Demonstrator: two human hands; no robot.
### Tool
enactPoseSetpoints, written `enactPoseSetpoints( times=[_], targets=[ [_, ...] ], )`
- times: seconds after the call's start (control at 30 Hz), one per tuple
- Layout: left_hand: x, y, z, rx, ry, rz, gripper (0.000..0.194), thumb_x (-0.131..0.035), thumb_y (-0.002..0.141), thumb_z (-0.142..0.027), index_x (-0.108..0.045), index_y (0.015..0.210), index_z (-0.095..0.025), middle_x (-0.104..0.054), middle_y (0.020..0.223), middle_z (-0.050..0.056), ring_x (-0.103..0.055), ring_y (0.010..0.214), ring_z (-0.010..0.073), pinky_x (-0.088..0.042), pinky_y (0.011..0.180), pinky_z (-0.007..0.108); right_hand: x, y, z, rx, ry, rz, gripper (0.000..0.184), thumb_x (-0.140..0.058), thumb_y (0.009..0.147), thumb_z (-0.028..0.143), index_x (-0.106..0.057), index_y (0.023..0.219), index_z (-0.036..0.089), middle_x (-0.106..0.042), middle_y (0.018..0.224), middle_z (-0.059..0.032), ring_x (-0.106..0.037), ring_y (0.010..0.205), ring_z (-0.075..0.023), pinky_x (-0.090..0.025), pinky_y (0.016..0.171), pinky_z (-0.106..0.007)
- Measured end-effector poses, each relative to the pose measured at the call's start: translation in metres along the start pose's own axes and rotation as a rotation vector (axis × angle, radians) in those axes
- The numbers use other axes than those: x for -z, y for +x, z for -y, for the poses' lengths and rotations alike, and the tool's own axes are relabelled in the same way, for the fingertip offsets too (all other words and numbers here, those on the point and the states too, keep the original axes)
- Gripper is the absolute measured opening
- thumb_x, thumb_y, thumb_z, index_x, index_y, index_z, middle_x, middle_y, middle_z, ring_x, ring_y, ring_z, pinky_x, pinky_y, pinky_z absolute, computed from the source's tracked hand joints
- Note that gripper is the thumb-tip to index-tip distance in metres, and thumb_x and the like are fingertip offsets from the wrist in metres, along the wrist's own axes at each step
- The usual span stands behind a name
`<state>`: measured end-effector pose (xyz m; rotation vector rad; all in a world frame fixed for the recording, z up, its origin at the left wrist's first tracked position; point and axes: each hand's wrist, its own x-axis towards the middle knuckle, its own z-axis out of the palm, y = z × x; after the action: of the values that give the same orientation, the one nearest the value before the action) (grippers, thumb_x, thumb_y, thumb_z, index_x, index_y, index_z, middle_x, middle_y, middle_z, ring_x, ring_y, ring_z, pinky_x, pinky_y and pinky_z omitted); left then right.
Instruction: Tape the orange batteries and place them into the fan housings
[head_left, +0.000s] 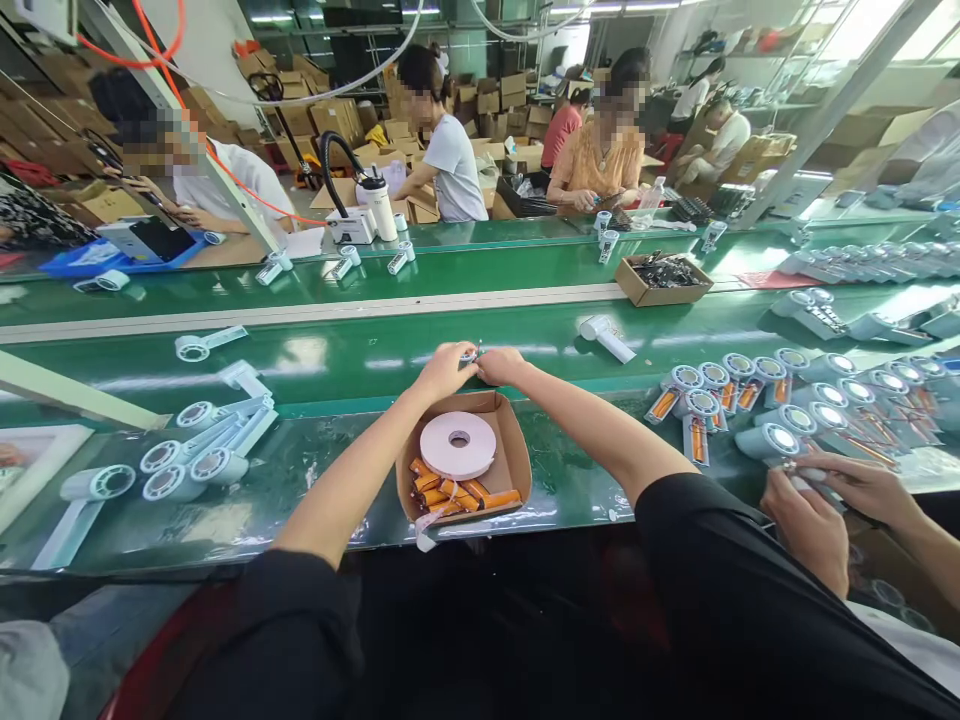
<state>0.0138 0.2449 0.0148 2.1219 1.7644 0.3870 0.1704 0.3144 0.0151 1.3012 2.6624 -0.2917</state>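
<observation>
Both arms reach forward over the green bench. My left hand [448, 370] is closed, its fingers around a small light-coloured part [468, 356] that is mostly hidden. Close beside it, my right hand [501, 366] is also closed, fingertips at the same part, where a thin dark tip sticks up. What exactly they grip is too small to tell. Just below the hands sits a cardboard tray [517, 440]. In it, a roll of white tape [439, 445] lies on several orange-wrapped battery cells [501, 498]. A loose tape end hangs over the tray's front edge.
Light blue fan bodies [217, 466] lie in a group at left, and many more [776, 440] at right. A single fan body [607, 337] and a box of dark parts [664, 279] are ahead. A co-worker's hands [817, 510] work at right; several people sit opposite.
</observation>
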Motion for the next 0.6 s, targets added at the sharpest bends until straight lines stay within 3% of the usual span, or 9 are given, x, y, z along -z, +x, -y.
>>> enactPoseSetpoints(
  times=[0.07, 0.17, 0.27, 0.37, 0.47, 0.53, 0.6],
  targets=[
    [0.0, -0.045, 0.0, -0.085, -0.027, 0.093, 0.039, -0.069, 0.094, -0.041, -0.069, 0.131, -0.028, -0.075, 0.133, 0.003, -0.065, 0.127, 0.0239, -0.042, 0.118, 0.038, -0.004, -0.007, -0.014, -0.02, 0.023, -0.039, 0.046, -0.064, 0.1, 0.047, -0.069, 0.141, 0.026, -0.08, 0.122, -0.0172, -0.076, 0.111, -0.033, -0.056, 0.091, -0.039],
    [-0.002, -0.093, 0.003, -0.189, 0.018, 0.282, 0.05, -0.084, 0.077, -0.05, -0.074, 0.123, -0.033, -0.075, 0.135, -0.001, -0.057, 0.14, 0.0302, -0.03, 0.128, 0.045, -0.008, -0.016, -0.035, -0.089, 0.067, -0.119, 0.041, -0.059, 0.104, 0.036, -0.068, 0.143, 0.028, -0.078, 0.129, -0.0151, -0.073, 0.115, -0.0321, -0.055, 0.093, -0.038],
    [-0.002, -0.109, 0.005, -0.22, 0.115, 0.447, 0.064, -0.081, 0.077, -0.056, -0.069, 0.136, -0.036, -0.062, 0.156, 0.002, -0.038, 0.156, 0.0368, -0.024, 0.13, 0.053, -0.005, -0.025, -0.046, -0.149, 0.118, -0.214, 0.038, -0.055, 0.105, 0.029, -0.071, 0.138, 0.021, -0.072, 0.139, -0.0171, -0.064, 0.13, -0.0346, -0.052, 0.103, -0.042],
    [0.001, -0.114, 0.007, -0.225, 0.131, 0.505, 0.066, -0.082, 0.076, -0.054, -0.069, 0.138, -0.035, -0.055, 0.162, 0.005, -0.038, 0.156, 0.0383, -0.028, 0.129, 0.054, -0.001, -0.044, -0.047, -0.164, 0.161, -0.305, 0.038, -0.058, 0.103, 0.03, -0.073, 0.136, 0.018, -0.062, 0.155, -0.0165, -0.051, 0.145, -0.0368, -0.047, 0.113, -0.045],
    [0.006, -0.135, 0.011, -0.256, 0.042, 0.301, 0.056, -0.078, 0.08, -0.038, -0.07, 0.135, -0.031, -0.056, 0.16, 0.007, -0.042, 0.153, 0.035, -0.036, 0.128, 0.051, -0.003, -0.08, -0.042, -0.127, 0.341, -0.365, 0.041, -0.056, 0.104, 0.035, -0.071, 0.138, 0.02, -0.073, 0.135, -0.0141, -0.066, 0.122, -0.0297, -0.054, 0.101, -0.04],
    [0.005, -0.155, 0.013, -0.26, -0.035, 0.045, 0.059, -0.072, 0.082, -0.026, -0.065, 0.14, -0.03, -0.054, 0.159, 0.009, -0.043, 0.152, 0.0324, -0.041, 0.126, 0.05, -0.011, -0.112, -0.032, -0.053, 0.634, -0.352, 0.044, -0.053, 0.104, 0.044, -0.072, 0.135, 0.018, -0.079, 0.104, -0.0098, -0.07, 0.091, -0.0233, -0.057, 0.082, -0.035],
    [0.0, -0.173, 0.01, -0.234, -0.061, -0.231, 0.067, -0.072, 0.079, -0.02, -0.059, 0.144, -0.029, -0.057, 0.153, 0.011, -0.044, 0.151, 0.0337, -0.042, 0.126, 0.054, -0.021, -0.143, -0.012, 0.061, 0.949, -0.249, 0.052, -0.054, 0.102, 0.055, -0.073, 0.13, 0.016, -0.074, 0.083, -0.0052, -0.065, 0.071, -0.0188, -0.054, 0.067, -0.03]
  ],
)
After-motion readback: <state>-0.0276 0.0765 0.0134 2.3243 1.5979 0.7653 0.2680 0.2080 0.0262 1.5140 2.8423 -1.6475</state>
